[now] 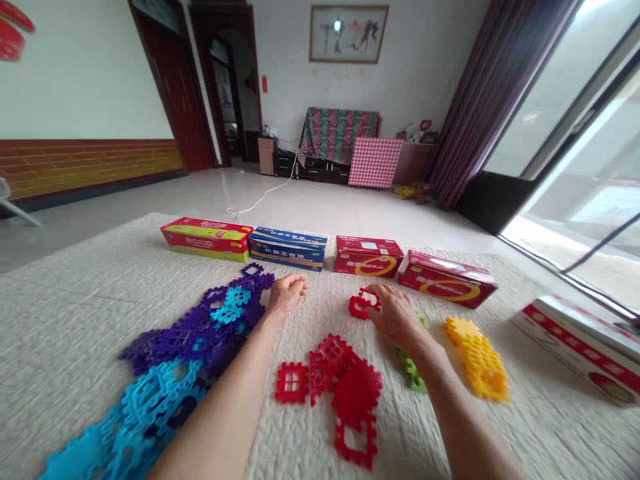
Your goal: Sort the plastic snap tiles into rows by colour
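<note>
Two red square-holed interlocking building tiles [357, 308] are pinched in my right hand [395, 312], low over the light cover. My left hand [289, 293] is curled closed with no tile showing in it, beside the purple tiles [183, 337]. Below and between my arms lies a loose pile of red tiles [357, 393], some with window bars. Light blue tiles [150, 393] spread at lower left, a few resting on the purple ones. Green tiles [413, 370] are partly hidden by my right forearm. Yellow tiles [477, 360] lie overlapped farther right.
Behind the tiles stand a red-and-yellow box [207, 238], a blue box [287, 250], and two red boxes, one in the middle [367, 257] and one at right [447, 278]. A white-and-red carton [583, 347] sits far right. A white cable [270, 190] crosses the floor.
</note>
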The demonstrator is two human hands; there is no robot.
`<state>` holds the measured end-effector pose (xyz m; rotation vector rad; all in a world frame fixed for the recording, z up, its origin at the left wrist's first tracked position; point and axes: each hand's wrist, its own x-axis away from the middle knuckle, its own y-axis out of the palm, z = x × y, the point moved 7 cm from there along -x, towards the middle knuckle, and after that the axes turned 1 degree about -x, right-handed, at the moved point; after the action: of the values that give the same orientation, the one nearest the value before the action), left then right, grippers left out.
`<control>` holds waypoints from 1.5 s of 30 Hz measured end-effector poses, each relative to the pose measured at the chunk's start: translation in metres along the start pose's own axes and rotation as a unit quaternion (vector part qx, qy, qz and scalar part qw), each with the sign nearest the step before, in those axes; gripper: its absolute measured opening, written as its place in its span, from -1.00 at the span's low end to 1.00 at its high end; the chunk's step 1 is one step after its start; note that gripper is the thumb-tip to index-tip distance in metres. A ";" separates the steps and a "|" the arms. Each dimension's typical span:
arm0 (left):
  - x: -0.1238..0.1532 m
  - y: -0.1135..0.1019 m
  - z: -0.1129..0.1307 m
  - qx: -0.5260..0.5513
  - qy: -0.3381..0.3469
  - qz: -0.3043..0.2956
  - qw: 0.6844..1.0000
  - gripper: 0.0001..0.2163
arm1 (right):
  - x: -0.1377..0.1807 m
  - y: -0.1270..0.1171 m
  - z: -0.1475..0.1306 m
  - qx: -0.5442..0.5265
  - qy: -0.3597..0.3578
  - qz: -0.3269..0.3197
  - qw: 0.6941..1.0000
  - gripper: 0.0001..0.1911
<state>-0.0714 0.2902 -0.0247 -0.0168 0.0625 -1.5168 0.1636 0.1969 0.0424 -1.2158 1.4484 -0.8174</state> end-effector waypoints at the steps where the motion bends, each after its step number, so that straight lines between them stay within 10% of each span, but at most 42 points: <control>1: 0.000 0.000 0.000 0.001 0.003 0.001 1.000 -0.76 | 0.000 0.002 -0.003 0.006 -0.007 -0.001 1.000 -0.65; 20: 0.005 0.000 0.005 0.027 -0.013 0.006 1.000 -0.81 | 0.009 -0.011 -0.031 -0.018 -0.083 0.061 0.995 -0.76; 45: 0.008 -0.001 0.006 -0.002 0.021 -0.002 1.000 -0.78 | 0.115 -0.005 -0.066 -0.264 -0.119 0.062 0.955 -0.67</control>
<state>-0.0713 0.2818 -0.0193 0.0113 0.1000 -1.5204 0.1061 0.0776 0.0305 -1.5370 1.5702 -0.1816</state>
